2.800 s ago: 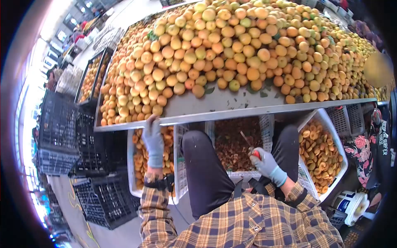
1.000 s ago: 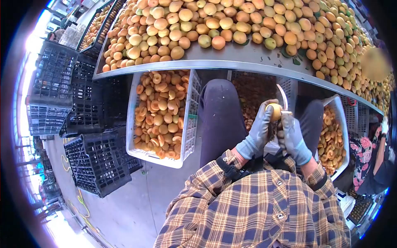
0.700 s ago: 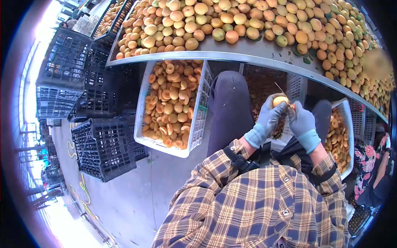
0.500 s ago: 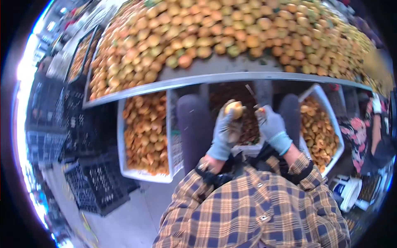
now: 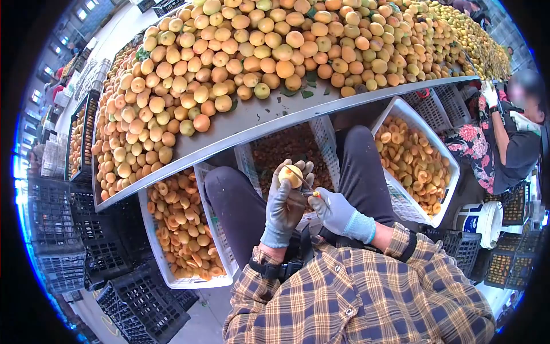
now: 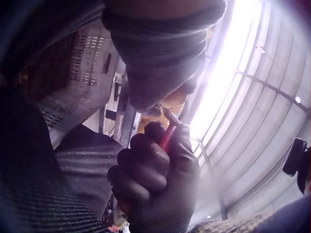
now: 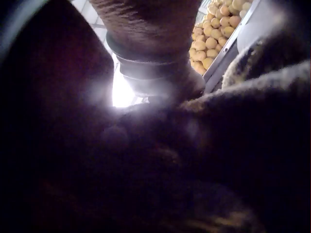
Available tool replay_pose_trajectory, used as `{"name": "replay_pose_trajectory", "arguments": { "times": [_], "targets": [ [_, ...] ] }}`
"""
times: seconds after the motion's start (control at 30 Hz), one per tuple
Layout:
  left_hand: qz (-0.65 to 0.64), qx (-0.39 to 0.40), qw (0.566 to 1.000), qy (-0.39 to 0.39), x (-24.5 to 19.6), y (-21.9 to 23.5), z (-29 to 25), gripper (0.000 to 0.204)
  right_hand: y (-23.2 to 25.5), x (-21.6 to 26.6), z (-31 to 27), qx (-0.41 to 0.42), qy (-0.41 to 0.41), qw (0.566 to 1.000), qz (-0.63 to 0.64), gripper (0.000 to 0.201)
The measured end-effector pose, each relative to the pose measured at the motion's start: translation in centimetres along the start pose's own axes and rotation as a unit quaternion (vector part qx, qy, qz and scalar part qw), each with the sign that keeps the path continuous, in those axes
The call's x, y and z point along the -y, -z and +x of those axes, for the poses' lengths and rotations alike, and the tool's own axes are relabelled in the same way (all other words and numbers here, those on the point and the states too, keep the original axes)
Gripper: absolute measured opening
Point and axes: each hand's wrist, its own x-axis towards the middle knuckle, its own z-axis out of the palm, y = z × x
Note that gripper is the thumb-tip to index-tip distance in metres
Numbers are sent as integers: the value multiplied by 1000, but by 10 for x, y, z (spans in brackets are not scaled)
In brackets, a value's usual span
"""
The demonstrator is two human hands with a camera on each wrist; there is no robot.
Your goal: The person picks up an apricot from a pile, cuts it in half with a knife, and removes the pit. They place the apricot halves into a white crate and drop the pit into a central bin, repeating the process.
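Fruit (image 5: 291,178) sits pinched in the left hand (image 5: 286,209) between the knees (image 5: 229,186); the right hand (image 5: 339,215) grips a knife (image 5: 315,194). Ahead, a heap (image 5: 269,54) spreads over a metal table (image 5: 249,117); black crates (image 5: 143,304) stand on the floor (image 5: 215,307).

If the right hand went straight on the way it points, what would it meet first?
Probably the left hand, holding a fruit just ahead of it; depth between them is hard to judge.

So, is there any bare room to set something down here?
Yes: a bare strip of table, scattered with leaf bits, between the fruit pile and the metal edge. Also some floor between the black crate and plaid sleeve. Crowded: further back, where fruit covers the table.
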Motion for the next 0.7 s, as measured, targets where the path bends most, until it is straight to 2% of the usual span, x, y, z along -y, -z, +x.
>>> {"name": "replay_pose_trajectory", "arguments": {
  "times": [0.17,0.27,0.3,0.37,0.43,0.5,0.53,0.57,0.63,0.7],
  "targets": [
    [37,1,999,-1,8,2,-2,47,-8,-7,4,-31,17,999,2,38],
    [115,2,993,-27,7,15,1,48,4,2,15,39,-1,998,-50,41],
    [119,5,993,-26,5,16,1,48,11,4,21,35,2,998,-47,41],
    [159,36,987,-9,4,17,3,48,24,8,27,123,2,987,-104,43],
    [149,42,988,-5,6,12,3,48,24,8,22,115,-3,989,-98,42],
    [47,-22,999,6,10,6,0,48,10,-1,12,51,11,998,-27,39],
    [-49,-57,997,30,12,3,0,49,1,-6,7,32,1,998,-48,38],
    [-50,-59,997,26,16,3,-1,49,-10,-11,4,8,-8,998,-59,37],
    [24,-11,999,27,23,4,-3,51,-18,-17,6,-3,-55,995,-87,37],
    [30,-41,997,56,23,14,-3,48,-15,-30,18,-23,-11,998,-65,38]
  ]
}}
